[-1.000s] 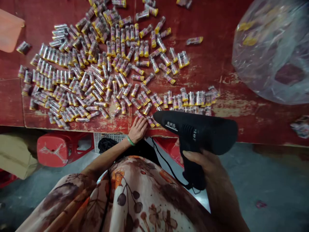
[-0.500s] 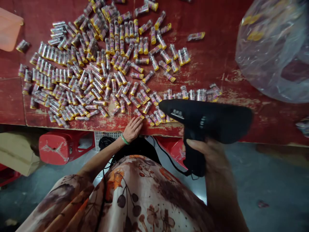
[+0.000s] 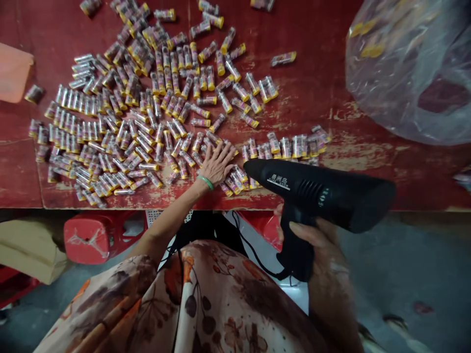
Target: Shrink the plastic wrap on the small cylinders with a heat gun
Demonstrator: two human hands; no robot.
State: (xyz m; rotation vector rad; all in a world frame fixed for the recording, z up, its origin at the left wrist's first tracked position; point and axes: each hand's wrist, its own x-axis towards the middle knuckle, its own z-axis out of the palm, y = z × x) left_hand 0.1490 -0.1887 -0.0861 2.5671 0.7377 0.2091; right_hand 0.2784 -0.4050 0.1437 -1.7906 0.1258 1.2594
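In my right hand point(image 3: 320, 245) I grip the handle of a black corded hair dryer point(image 3: 312, 189), its narrow end pointing left over the table's near edge. My left hand point(image 3: 217, 164) lies palm down with fingers spread on several small clear tubes with yellow ends point(image 3: 233, 180), partly covering them. A green bangle point(image 3: 206, 182) is on the left wrist. Beyond the dryer's narrow end stands a loose row of similar tubes point(image 3: 285, 146). Many more tubes point(image 3: 136, 142) lie crowded to the left and behind my left hand.
A large clear plastic bag point(image 3: 397, 83) rests on the red table point(image 3: 312, 29) at the right. An orange tray-like object point(image 3: 13, 72) is at the left edge. Below the table are a red stool point(image 3: 86, 240), a cardboard box point(image 3: 27, 245) and the dryer's cord point(image 3: 253, 257).
My left hand has moved from the table's edge up and right onto the tubes, its fingers now spread. The hair dryer stays in my right hand, tilted slightly differently. The whole view has shifted a little.
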